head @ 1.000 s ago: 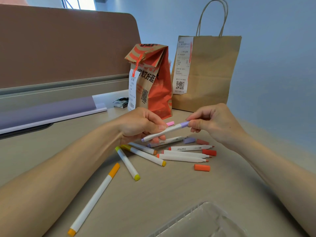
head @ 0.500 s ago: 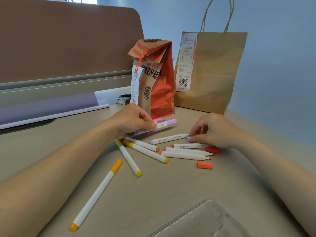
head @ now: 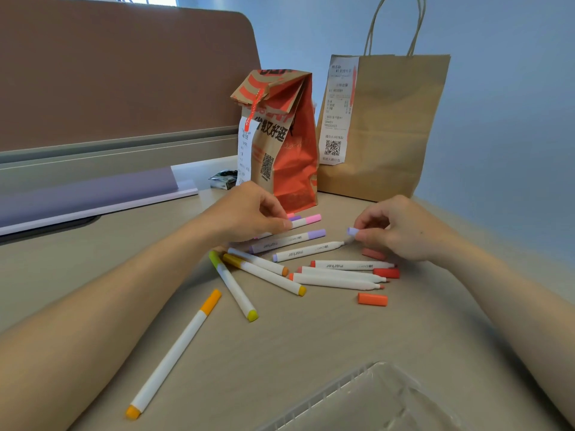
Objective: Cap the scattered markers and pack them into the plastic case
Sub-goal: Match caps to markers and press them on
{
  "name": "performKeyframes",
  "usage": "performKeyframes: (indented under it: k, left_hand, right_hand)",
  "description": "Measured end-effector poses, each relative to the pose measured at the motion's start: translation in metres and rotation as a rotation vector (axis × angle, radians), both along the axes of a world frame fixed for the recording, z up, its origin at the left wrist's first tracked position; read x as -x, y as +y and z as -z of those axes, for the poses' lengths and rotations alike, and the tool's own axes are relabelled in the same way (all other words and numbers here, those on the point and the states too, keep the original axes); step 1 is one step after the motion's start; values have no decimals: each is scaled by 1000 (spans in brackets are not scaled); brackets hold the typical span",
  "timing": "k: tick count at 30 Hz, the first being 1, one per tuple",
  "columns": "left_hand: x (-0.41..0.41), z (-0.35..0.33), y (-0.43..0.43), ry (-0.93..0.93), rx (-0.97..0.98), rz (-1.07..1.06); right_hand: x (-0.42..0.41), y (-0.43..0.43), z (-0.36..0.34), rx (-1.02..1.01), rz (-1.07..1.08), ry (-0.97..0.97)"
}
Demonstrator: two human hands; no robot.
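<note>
My left hand (head: 252,214) pinches a pink-capped marker (head: 306,220) low over the desk, with a second capped marker just behind it. A lilac-capped marker (head: 289,241) lies right below that hand. My right hand (head: 401,228) pinches a loose lilac cap (head: 353,231) close to the tip of an uncapped lilac marker (head: 308,251) lying on the desk. Three uncapped red-toned markers (head: 337,276) lie in front of the right hand, with a red cap (head: 385,273), an orange cap (head: 372,299) and a salmon cap (head: 373,253) beside them. The clear plastic case (head: 357,396) shows at the bottom edge.
Capped markers lie loose on the desk: an orange one (head: 174,353), a green-yellow one (head: 233,286) and two ochre-toned ones (head: 264,272). An orange paper bag (head: 280,144) and a brown handled bag (head: 382,126) stand behind. A brown divider (head: 124,73) rises at the back left.
Both hands came down from pressing a lilac cap onto a marker in the air. The left hand brought that marker down by the pink ones; the right hand picked up another lilac cap.
</note>
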State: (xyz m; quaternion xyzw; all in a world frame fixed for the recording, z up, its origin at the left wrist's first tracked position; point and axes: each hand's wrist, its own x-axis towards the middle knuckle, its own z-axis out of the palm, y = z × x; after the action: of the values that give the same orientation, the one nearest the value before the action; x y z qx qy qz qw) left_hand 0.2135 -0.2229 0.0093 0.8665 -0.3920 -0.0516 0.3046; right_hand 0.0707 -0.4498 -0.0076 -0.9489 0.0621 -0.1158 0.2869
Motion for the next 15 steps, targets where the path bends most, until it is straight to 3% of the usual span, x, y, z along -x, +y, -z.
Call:
performKeyframes:
  k: [8,15]
  left_hand:
    - [13,12,-9,-191,-269,135]
    - [12,15,-10,-324,-213,153]
  right_hand:
    - [6,-7,-2,-312,63,0]
    - [8,-9,-3,-341,89,-22]
